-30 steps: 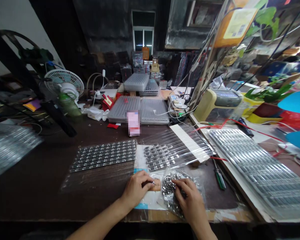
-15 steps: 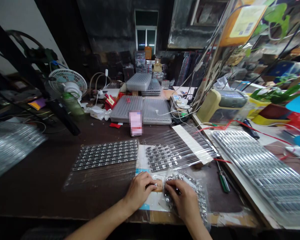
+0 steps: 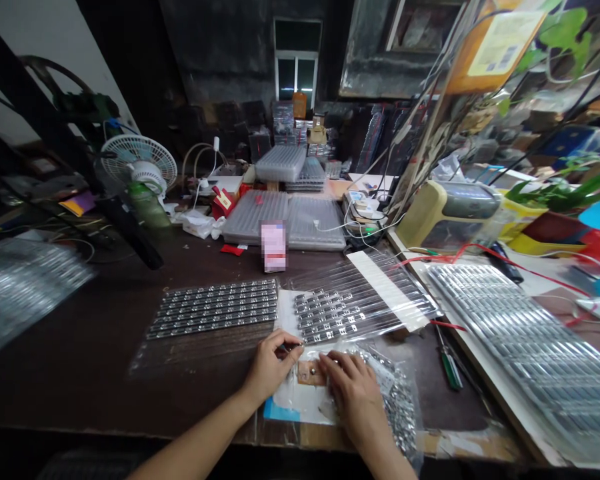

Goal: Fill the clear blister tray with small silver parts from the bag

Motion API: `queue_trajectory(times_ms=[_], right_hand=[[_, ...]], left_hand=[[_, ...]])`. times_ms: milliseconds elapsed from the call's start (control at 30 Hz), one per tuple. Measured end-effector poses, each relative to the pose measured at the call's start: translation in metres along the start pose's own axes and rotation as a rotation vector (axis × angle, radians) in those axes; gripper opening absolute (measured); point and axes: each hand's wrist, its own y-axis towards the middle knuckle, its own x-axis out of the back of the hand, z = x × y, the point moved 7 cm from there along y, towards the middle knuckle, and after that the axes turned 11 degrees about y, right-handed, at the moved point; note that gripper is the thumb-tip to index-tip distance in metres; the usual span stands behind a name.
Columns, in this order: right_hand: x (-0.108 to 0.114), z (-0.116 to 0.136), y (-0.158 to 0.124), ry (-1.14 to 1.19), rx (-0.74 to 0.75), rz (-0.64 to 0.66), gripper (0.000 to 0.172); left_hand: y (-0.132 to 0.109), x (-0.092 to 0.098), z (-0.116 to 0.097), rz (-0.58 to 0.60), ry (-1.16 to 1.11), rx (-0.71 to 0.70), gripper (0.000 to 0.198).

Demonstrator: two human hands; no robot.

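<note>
On the dark tabletop [image 3: 65, 327], at its near edge, both hands work over a white sheet [image 3: 300, 400] with a blue patch at one corner. The left hand [image 3: 270, 367] has its fingers [image 3: 285, 343] curled, with thumb and forefinger pinched close together; whatever lies between them, if anything, is too small to tell. The right hand [image 3: 353, 393] has its fingers [image 3: 337, 367] spread open, holding nothing that shows, and rests on a crinkled plastic bag [image 3: 397, 407] of small shiny metal parts. A flat tan pad [image 3: 311, 372] sits between the hands, just beside the right fingertips.

Just beyond them lies a clear ribbed sleeve [image 3: 365, 300], crossed by a white paper strip [image 3: 387, 290], with metal parts lined up in short rows at one end. To its left, more metal parts [image 3: 213, 309] lie in tight, even rows on glossy film (their grid looks almost woven). A green-handled screwdriver [image 3: 449, 367] lies on the right, beside a long stack of ribbed clear strips [image 3: 525, 347]. Farther back sit translucent gray plastic cases [image 3: 280, 217].
</note>
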Motion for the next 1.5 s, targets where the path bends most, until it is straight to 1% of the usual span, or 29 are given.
queue_trajectory(times_ms=[33, 100, 200, 267, 367, 467, 567, 700, 833, 1033, 1233, 1400, 1500], right_hand=[[0.004, -0.005, -0.005, -0.049, 0.047, 0.017, 0.039], [0.01, -0.016, -0.017, -0.119, 0.133, 0.044, 0.045], [0.015, -0.026, -0.028, -0.126, 0.186, 0.06, 0.041], [0.016, -0.028, -0.029, -0.097, 0.172, 0.036, 0.032], [0.018, -0.027, -0.024, -0.064, 0.1, -0.031, 0.021], [0.019, -0.026, -0.02, -0.044, 0.044, -0.097, 0.019], [0.021, -0.026, -0.019, -0.012, 0.015, -0.154, 0.016], [0.024, -0.028, -0.02, 0.044, -0.002, -0.189, 0.013], [0.025, -0.03, -0.02, 0.075, -0.026, -0.21, 0.009], [0.024, -0.028, -0.02, 0.084, -0.008, -0.206, 0.014], [0.022, -0.031, -0.021, 0.11, -0.017, -0.204, 0.013], [0.02, -0.033, -0.023, 0.103, 0.0, -0.186, 0.024], [0.023, -0.034, -0.023, 0.115, -0.012, -0.196, 0.025]], left_hand=[[0.0, -0.001, 0.001, 0.007, -0.001, 0.015, 0.014], [0.001, -0.002, 0.002, 0.024, -0.001, 0.045, 0.014], [0.004, -0.003, 0.004, 0.044, -0.004, 0.083, 0.015], [0.008, -0.003, 0.002, 0.046, -0.011, 0.095, 0.016], [0.013, -0.004, -0.007, 0.05, 0.001, 0.075, 0.014], [0.01, -0.013, -0.021, 0.089, 0.041, -0.002, 0.009], [0.0, -0.024, -0.033, 0.134, 0.111, -0.093, 0.009], [-0.012, -0.034, -0.035, 0.148, 0.207, -0.175, 0.011], [-0.014, -0.038, -0.033, 0.156, 0.239, -0.222, 0.01], [-0.014, -0.037, -0.034, 0.16, 0.245, -0.212, 0.011], [-0.013, -0.039, -0.034, 0.17, 0.273, -0.216, 0.012], [-0.015, -0.042, -0.03, 0.195, 0.265, -0.222, 0.015], [-0.016, -0.044, -0.031, 0.192, 0.225, -0.228, 0.014]])
